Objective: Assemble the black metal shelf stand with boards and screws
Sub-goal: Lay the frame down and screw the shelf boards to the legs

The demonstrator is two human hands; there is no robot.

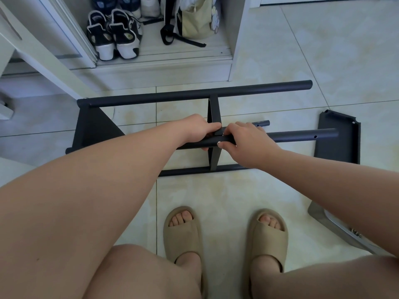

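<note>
The black metal shelf stand point(194, 92) lies on its side on the tiled floor, its round tubes running left to right. One board point(92, 128) is fixed at its left end. A second board point(214, 108) sits across the middle. My left hand point(195, 131) and my right hand point(246, 138) both grip the upper near tube point(302, 134) where the middle board's corner meets it. A loose black board point(339, 137) lies flat at the right, under that tube's open end. No screw is visible between my fingers.
An open wardrobe point(239, 46) with sneakers point(114, 33) and a beige bag point(194, 20) stands just behind the stand. A white furniture leg point(43, 59) slants in at the left. A grey metal chair foot point(336, 229) lies at the right. My feet in beige slippers point(183, 231) stand below.
</note>
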